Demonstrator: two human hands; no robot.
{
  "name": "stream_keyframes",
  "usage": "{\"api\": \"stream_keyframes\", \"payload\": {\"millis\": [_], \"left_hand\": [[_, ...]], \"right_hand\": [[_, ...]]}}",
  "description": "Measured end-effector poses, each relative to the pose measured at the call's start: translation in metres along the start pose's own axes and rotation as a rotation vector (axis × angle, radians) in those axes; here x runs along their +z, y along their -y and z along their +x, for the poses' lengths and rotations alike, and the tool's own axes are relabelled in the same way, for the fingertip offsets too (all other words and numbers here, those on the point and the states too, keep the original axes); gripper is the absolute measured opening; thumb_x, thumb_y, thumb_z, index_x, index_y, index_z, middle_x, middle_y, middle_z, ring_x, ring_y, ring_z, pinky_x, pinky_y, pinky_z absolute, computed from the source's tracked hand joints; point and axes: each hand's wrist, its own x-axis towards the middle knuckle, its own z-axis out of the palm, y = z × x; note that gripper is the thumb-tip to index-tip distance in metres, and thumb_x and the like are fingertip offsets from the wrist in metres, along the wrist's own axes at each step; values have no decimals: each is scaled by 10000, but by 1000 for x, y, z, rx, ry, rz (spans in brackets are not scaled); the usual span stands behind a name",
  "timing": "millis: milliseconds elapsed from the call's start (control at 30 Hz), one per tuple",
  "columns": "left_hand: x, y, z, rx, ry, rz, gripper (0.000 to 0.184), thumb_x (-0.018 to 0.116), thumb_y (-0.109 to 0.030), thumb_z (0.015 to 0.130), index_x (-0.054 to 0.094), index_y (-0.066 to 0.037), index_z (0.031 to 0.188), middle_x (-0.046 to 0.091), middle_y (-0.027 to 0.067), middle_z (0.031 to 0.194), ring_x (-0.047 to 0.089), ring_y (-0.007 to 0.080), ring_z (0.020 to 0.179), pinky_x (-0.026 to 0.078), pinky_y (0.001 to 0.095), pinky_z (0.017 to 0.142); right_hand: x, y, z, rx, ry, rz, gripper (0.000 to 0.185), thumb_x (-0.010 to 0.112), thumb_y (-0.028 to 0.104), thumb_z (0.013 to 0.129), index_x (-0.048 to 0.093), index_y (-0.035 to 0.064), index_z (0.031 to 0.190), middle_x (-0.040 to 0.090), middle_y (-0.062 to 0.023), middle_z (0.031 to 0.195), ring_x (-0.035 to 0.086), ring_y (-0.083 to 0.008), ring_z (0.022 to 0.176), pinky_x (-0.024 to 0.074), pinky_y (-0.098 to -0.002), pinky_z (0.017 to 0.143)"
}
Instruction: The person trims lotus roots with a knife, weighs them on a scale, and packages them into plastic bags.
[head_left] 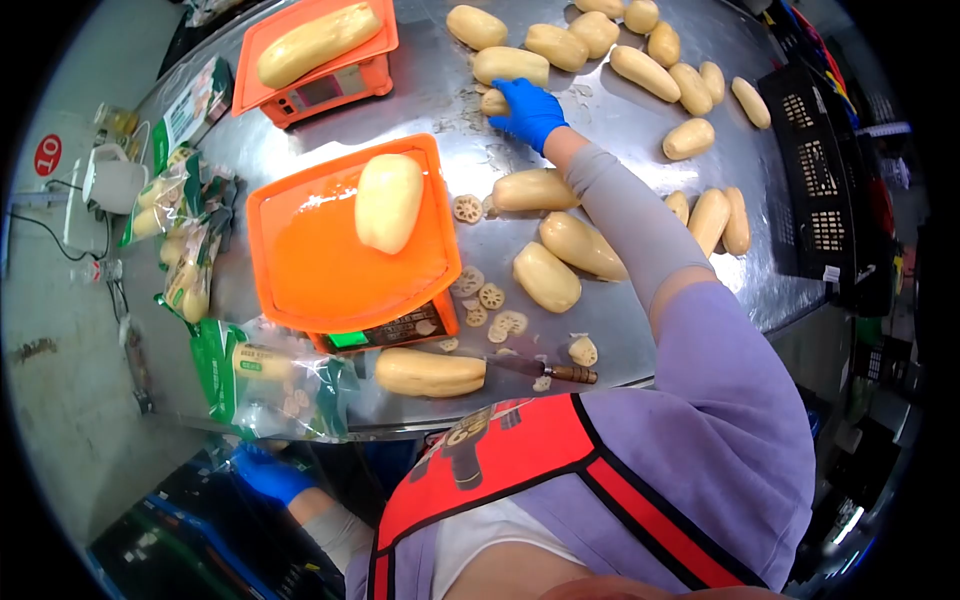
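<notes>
My right hand point(532, 112), in a blue glove, reaches over the metal table with its fingers on a small lotus root piece point(493, 102), beside a larger root point(510, 67). My left hand point(270, 474), also gloved in blue, is low beyond the table's front edge, near a clear and green bag point(275, 385); its fingers are too hidden to read. One peeled root point(389, 203) lies on the orange scale point(300, 250). Below that scale, another root point(430, 372) lies beside a knife with a wooden handle point(572, 373). Thin lotus slices point(491, 295) are scattered right of the scale.
A second orange scale point(380, 40) at the back left bears a long root point(318, 44). Filled bags point(190, 270) line the table's left side. Several roots point(645, 73) lie at the back right, and a black crate point(812, 170) stands at the right edge.
</notes>
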Motion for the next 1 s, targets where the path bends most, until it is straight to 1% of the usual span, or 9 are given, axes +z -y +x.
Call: {"api": "stream_keyframes", "payload": {"millis": [100,200,333,500,567,633,700,933,1000], "left_hand": [[-6,-1,-3,-8,-67,39,153,492,-173,907,562,-108,788,471,-59,725,446,68,661,356,222,605],[-1,-3,-9,-33,-80,56,171,485,-165,909,542,-122,754,414,-68,697,406,64,632,332,224,585],[0,5,-3,22,-50,89,175,482,-165,913,559,-118,763,450,-65,695,431,66,632,344,217,596],[13,3,3,29,25,106,173,496,-196,913,598,-80,834,547,-26,773,499,85,707,378,229,658],[9,3,6,4,34,170,204,465,-201,913,579,-35,951,545,15,887,498,125,814,387,257,753],[9,2,4,-20,38,237,292,434,-205,914,560,9,1067,544,56,1002,498,164,922,396,285,847],[19,0,-6,65,9,158,190,499,-204,911,596,-62,829,558,-14,799,503,104,732,385,245,693],[26,-3,-17,7,-33,115,180,481,-173,910,576,-81,787,482,-46,738,439,79,677,356,227,645],[27,-4,-19,20,14,141,177,481,-164,906,566,-96,766,436,-59,708,401,73,643,336,224,617]], "right_hand": [[-1,2,10,57,80,-36,525,663,434,742,576,93,1132,591,-137,1120,596,-315,959,476,-393,821],[8,-20,12,203,165,909,501,652,417,799,591,-15,1046,621,-81,892,597,-153,820,490,-284,717],[-19,5,-12,339,440,1078,494,654,424,811,596,-4,1051,607,-59,951,580,-148,840,481,-274,751],[9,-7,-15,260,526,892,460,617,448,823,621,27,1008,633,-102,912,593,-211,824,466,-323,767],[4,-5,-5,-50,81,521,417,612,437,815,635,59,990,642,-139,900,604,-287,840,465,-357,776],[3,-28,13,-157,-375,231,484,626,402,778,565,131,1174,609,-152,1033,583,-327,947,464,-396,819],[-7,-41,31,-159,-391,-111,614,635,398,758,448,170,1296,569,-159,1134,560,-334,1008,450,-410,866],[0,-69,38,-84,-96,-99,749,652,424,727,347,180,1366,546,-174,1184,540,-340,1064,430,-417,904],[-14,-63,21,92,-14,54,804,667,466,700,341,168,1372,540,-175,1207,528,-332,1099,425,-410,917]]}}
